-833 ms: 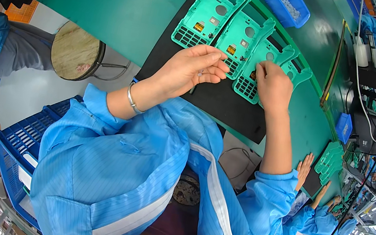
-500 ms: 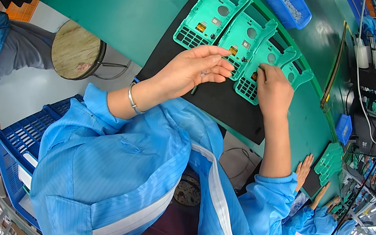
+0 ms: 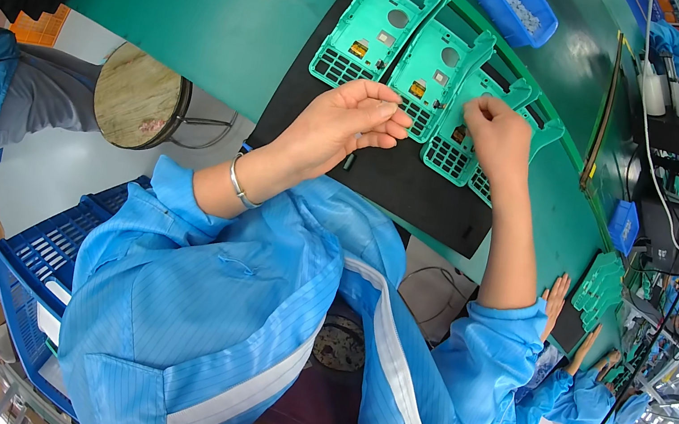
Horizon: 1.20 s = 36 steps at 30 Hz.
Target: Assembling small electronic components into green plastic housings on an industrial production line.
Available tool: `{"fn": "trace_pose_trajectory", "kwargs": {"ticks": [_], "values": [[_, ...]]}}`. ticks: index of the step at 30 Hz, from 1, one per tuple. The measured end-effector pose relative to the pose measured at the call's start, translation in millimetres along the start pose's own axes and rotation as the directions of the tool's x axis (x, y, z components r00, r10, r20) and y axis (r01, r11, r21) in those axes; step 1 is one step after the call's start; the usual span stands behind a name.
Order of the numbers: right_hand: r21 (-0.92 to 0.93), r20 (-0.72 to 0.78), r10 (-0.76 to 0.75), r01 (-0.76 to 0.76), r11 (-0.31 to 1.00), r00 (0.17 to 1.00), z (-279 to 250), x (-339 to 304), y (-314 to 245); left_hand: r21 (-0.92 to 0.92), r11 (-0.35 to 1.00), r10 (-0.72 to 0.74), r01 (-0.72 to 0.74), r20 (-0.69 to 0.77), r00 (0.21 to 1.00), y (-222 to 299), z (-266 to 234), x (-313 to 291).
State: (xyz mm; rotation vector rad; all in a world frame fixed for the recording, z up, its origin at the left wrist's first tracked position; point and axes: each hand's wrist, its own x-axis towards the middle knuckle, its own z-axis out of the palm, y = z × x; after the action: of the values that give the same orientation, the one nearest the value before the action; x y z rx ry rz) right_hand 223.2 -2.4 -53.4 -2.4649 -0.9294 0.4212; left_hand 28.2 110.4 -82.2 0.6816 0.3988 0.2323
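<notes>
Several green plastic housings with keypad grids lie side by side on a black mat (image 3: 439, 216). The leftmost housing (image 3: 383, 27) and the second housing (image 3: 432, 60) each carry a small yellow-brown patch and a round hole. My left hand (image 3: 341, 126) hovers by the second housing's keypad end, thumb and fingers curled together; whatever they hold is hidden. Over the third housing (image 3: 449, 154) my right hand (image 3: 499, 140) is closed in a pinch, its fingertips near the round-hole area; I cannot make out anything between them. Part of the rightmost housing (image 3: 545, 137) shows behind that hand.
A blue bin (image 3: 520, 12) of small whitish parts stands at the far edge. A small dark piece (image 3: 349, 161) lies on the mat. To the right are another person's hand (image 3: 555, 304) and stacked green parts (image 3: 598, 289). A round stool (image 3: 137, 96) stands left.
My right hand has moved away from me, up along the third housing, uncovering more of its keypad grid. My left hand stays nearly in place, its fingers drawn slightly closer together.
</notes>
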Motion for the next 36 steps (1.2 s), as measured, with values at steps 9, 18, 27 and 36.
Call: {"fn": "trace_pose_trajectory", "kwargs": {"ticks": [9,18,27,36], "values": [[-0.015,0.223,0.097,-0.096,0.995,0.970,-0.3,25.3,4.8,-0.006,1.000,0.012,-0.012,0.000,1.000,-4.8,-9.8,0.0],[-0.077,0.218,0.101,-0.086,0.993,0.971,0.9,21.2,-1.5,-0.038,0.999,-0.002,0.002,0.008,1.000,-3.1,-13.0,0.9],[-0.080,0.011,-0.077,0.078,0.994,0.997,14.7,1.1,0.9,-0.097,0.995,0.009,-0.007,0.020,1.000,-2.8,-9.9,5.8],[-0.227,-0.211,-0.453,0.407,0.885,0.866,25.4,-30.3,5.2,-0.111,0.992,0.053,-0.055,-0.021,0.998,8.1,-10.0,6.7]]}}
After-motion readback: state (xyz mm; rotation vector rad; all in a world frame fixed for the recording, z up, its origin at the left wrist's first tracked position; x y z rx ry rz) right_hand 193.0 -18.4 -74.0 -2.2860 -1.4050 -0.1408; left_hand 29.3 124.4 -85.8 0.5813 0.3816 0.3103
